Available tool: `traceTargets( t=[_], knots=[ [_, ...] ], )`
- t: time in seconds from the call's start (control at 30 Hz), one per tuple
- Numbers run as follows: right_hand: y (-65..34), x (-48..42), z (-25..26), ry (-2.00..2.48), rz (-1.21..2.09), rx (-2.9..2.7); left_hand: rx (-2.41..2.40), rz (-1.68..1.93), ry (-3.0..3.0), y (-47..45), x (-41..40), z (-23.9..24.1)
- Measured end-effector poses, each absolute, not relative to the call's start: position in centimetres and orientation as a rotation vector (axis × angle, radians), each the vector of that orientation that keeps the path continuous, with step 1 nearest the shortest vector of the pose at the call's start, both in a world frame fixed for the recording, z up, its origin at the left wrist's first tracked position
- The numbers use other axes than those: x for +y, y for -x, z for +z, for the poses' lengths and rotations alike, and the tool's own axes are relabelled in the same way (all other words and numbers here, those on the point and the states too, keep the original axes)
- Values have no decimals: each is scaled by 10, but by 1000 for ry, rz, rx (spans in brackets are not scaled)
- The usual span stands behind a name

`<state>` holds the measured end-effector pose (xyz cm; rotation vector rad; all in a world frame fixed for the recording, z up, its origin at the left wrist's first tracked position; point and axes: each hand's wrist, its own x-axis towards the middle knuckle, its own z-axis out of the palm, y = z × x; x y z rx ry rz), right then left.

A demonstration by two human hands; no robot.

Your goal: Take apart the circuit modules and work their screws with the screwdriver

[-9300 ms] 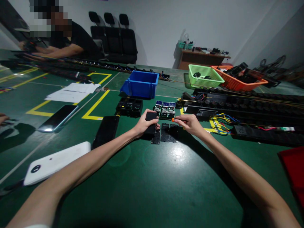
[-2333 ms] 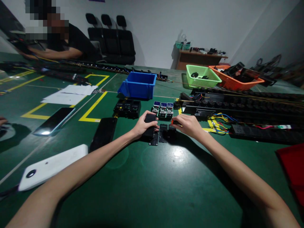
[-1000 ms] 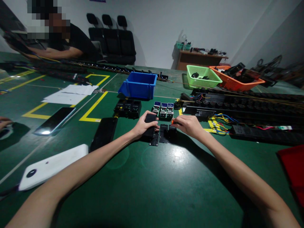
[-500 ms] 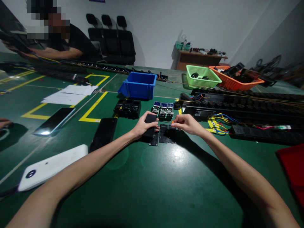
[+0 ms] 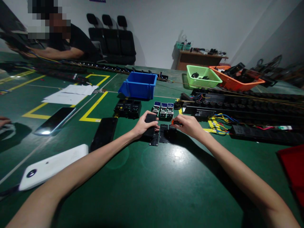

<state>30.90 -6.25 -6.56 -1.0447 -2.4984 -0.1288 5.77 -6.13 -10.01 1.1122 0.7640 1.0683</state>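
Black box (image 5: pixel 150 126) at the centre of the frame, grasped by the fingers of the left hand (image 5: pixel 142 125), thumb laid across its top. Just to its right, the right hand (image 5: pixel 187 123) pinches a small orange-and-black tool (image 5: pixel 173 121), largely hidden by the fingers. Flat black plates (image 5: pixel 163 133) lie between and below the hands; directly above stands a row of small circuit boards (image 5: pixel 166 111). Left of centre: a black casing (image 5: pixel 127 108) and, below it, a dark phone (image 5: pixel 104 133). A white device (image 5: pixel 53 167) occupies the lower left. Beyond the boards, a blue bin (image 5: pixel 139 86) rests on the green surface (image 5: pixel 166 193). Upper right: a green basket (image 5: pixel 204 81) beside an orange basket (image 5: pixel 239 85). Upper left: a seated person (image 5: pixel 78 41) in dark clothing.
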Motion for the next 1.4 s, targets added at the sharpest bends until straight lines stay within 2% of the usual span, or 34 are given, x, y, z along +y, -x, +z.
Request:
traceTargets(
  t=[0.1, 0.23, 0.5, 0.63, 0.8, 1.07, 1.4],
  knots=[
    [-310, -64, -64, 1006, -219, -2540, 769, 1068, -1107, -58, -61, -100],
    [-309, -64, -63, 1022, -117, -2510, 756, 1077, -1111, -58, -61, -100],
    [-308, -60, -64, 1033, 517, -2310, 781, 1068, -1112, -58, -61, -100],
    [-307, -61, -58, 1021, 693, -2248, 784, 1061, -1118, -58, -61, -100],
    [-307, -60, -58, 1074, 682, -2212, 774, 1061, -1122, -59, -61, -99],
    [-318, -51, -67, 1132, 430, -2274, 758, 1077, -1118, -58, -61, -98],
    [-306, -59, -84, 1135, 738, -1900, 728, 1072, -1050, -55, -61, -97]
  ],
)
